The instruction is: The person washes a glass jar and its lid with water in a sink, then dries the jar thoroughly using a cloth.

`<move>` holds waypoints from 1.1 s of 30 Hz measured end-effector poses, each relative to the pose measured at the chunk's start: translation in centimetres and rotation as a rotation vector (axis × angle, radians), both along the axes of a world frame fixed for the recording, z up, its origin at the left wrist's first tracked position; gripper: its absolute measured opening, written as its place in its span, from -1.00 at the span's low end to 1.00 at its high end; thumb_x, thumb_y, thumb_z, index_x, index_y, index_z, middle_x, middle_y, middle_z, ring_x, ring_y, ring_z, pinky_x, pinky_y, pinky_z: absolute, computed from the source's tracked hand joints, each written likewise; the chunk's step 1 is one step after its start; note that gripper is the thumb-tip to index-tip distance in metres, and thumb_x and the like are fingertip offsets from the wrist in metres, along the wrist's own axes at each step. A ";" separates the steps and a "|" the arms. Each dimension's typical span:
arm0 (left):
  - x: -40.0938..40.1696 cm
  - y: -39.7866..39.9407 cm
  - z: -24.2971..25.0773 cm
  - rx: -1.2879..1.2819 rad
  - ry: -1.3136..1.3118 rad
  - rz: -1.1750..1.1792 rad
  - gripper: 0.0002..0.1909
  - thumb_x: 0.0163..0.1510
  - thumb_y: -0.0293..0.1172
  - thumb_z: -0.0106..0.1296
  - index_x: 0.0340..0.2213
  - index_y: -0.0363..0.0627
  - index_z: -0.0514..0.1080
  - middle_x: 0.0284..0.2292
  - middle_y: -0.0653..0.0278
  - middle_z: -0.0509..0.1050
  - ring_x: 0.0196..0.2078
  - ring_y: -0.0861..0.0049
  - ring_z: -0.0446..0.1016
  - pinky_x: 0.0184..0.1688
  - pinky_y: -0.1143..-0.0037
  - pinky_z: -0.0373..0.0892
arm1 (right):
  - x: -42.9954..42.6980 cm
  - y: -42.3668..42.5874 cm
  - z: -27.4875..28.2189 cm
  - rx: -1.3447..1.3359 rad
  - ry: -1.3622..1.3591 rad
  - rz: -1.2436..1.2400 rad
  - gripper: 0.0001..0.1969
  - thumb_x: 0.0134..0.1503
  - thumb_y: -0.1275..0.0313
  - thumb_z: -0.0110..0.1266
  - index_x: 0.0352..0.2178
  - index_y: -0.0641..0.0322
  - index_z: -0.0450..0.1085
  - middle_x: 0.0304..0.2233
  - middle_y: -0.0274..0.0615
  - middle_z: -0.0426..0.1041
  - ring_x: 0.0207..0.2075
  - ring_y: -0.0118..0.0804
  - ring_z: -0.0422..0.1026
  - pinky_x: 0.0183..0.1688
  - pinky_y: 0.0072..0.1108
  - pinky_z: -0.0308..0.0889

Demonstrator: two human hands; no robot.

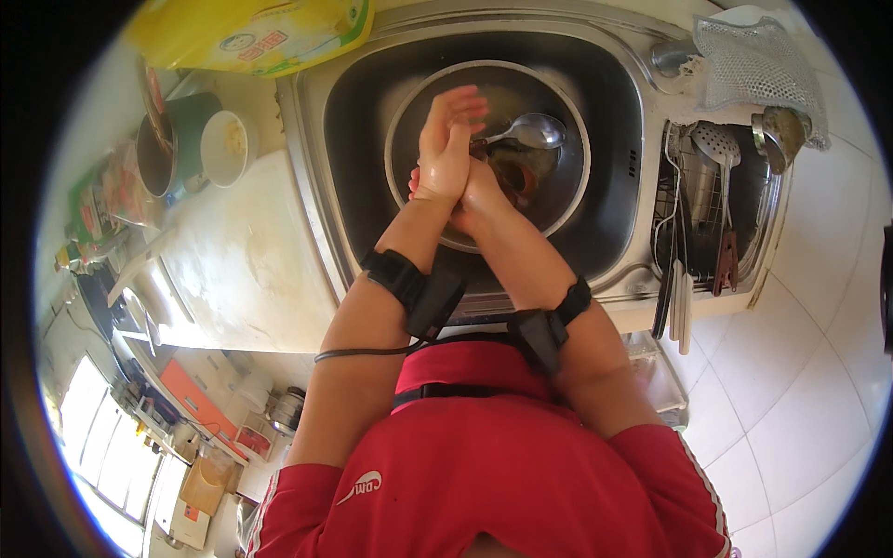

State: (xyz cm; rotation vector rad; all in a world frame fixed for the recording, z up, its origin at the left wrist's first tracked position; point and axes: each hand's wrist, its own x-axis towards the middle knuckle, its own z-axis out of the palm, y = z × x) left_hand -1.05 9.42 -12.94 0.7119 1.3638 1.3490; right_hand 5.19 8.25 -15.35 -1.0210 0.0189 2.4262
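Over a wide round pan or basin [584, 150], my left hand [446, 150] is raised with wet skin; its fingers look blurred and slightly curled, holding nothing. My right hand [483, 187] wraps around the left wrist from below, and its fingertips show on the far side. The pan sits in a dark sink [615, 188]. Inside it lies a large metal spoon [538, 130], its handle partly hidden behind my left hand. Murky liquid and a brownish round item [520, 179], which I cannot identify, lie beneath the spoon.
To the right, a smaller sink bowl holds a slotted skimmer [715, 143] and other long-handled utensils. Grey mesh cloth [757, 63] hangs above. At left are a green pot [185, 132], a white cup [227, 150] and a yellow package [258, 35] bearing writing.
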 end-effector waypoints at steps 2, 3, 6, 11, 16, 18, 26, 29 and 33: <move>-1.4 -0.1 -1.0 0.042 0.575 -0.212 -0.66 0.07 -0.50 -0.30 -0.11 -0.21 0.31 -0.16 0.10 0.37 -0.07 0.43 0.34 0.00 0.43 0.23 | 0.6 1.3 -2.7 0.467 -0.573 0.111 -0.73 0.14 0.30 -0.16 -0.29 0.30 0.32 -0.41 -0.21 0.41 -0.42 -0.34 0.39 -0.39 -0.53 0.32; -1.9 -0.6 -1.6 0.028 0.585 -0.207 -0.66 0.07 -0.50 -0.30 -0.11 -0.21 0.31 -0.16 0.10 0.37 -0.07 0.43 0.34 0.00 0.43 0.23 | 0.3 3.1 -2.4 0.188 -0.379 -0.167 -0.74 0.13 0.36 -0.14 -0.25 0.33 0.35 -0.41 -0.19 0.43 -0.44 -0.35 0.40 -0.37 -0.58 0.31; -1.0 -0.5 -3.9 -0.593 -0.348 0.293 -0.53 0.15 -0.20 -0.28 0.03 -0.20 0.17 -0.04 0.13 0.30 0.07 0.36 0.21 0.12 0.33 0.09 | 1.3 6.6 -5.7 0.693 -0.944 -0.187 -0.69 0.16 0.31 -0.21 -0.39 0.37 0.39 -0.45 -0.12 0.46 -0.42 -0.30 0.41 -0.31 -0.48 0.30; -1.8 -0.1 -5.4 -0.564 -0.833 0.455 -0.49 0.15 -0.11 -0.28 0.02 -0.20 0.16 -0.01 0.13 0.27 0.13 0.28 0.11 0.17 0.33 0.01 | 1.4 6.4 -6.9 0.015 -0.222 0.096 -0.76 0.14 0.32 -0.16 -0.42 0.26 0.38 -0.40 -0.09 0.43 -0.37 -0.21 0.40 -0.35 -0.44 0.29; -1.0 -0.2 -3.0 -0.042 -1.425 0.042 -0.51 0.11 -0.09 -0.33 -0.18 -0.33 0.24 -0.19 0.04 0.33 -0.10 0.19 0.29 0.00 0.36 0.19 | -0.7 3.0 1.6 -0.323 0.956 -0.402 -0.76 0.15 0.29 -0.15 -0.25 0.21 0.31 -0.38 -0.25 0.28 -0.30 -0.37 0.28 -0.21 -0.50 0.20; 0.0 -0.4 0.1 0.002 -1.373 -0.050 -0.51 0.02 -0.06 -0.28 -0.25 -0.32 0.27 -0.29 0.05 0.34 -0.17 0.22 0.31 -0.09 0.34 0.24 | -1.3 2.9 2.9 -0.182 0.988 -0.454 -0.77 0.17 0.30 -0.17 -0.29 0.22 0.33 -0.39 -0.27 0.28 -0.32 -0.38 0.28 -0.23 -0.53 0.19; 3.6 -1.8 7.1 -0.435 -0.945 0.179 -0.58 0.01 -0.03 -0.31 -0.34 -0.15 0.27 -0.47 0.05 0.37 -0.46 0.24 0.35 -0.39 0.34 0.32 | 1.4 3.7 5.4 0.639 0.023 -0.183 -0.85 0.15 0.39 -0.19 -0.47 0.21 0.25 -0.49 -0.30 0.24 -0.52 -0.56 0.13 -0.54 -0.72 0.04; 3.8 -3.2 9.2 -0.556 -0.735 0.290 -0.56 0.12 0.00 -0.36 -0.30 -0.14 0.30 -0.42 0.06 0.40 -0.44 0.28 0.39 -0.41 0.38 0.36 | 0.8 1.6 10.2 0.844 -0.351 -0.150 -0.84 0.15 0.39 -0.21 -0.41 0.25 0.27 -0.38 -0.25 0.29 -0.37 -0.47 0.29 -0.44 -0.72 0.20; 3.5 -3.4 11.1 -0.266 -0.656 0.189 -0.50 0.18 0.00 -0.40 -0.15 -0.19 0.28 -0.36 0.08 0.44 -0.35 0.27 0.44 -0.34 0.33 0.37 | 1.8 -1.2 14.4 0.803 -0.349 -0.192 -0.87 0.14 0.47 -0.22 -0.32 0.30 0.24 -0.28 -0.22 0.29 -0.21 -0.39 0.28 -0.24 -0.64 0.23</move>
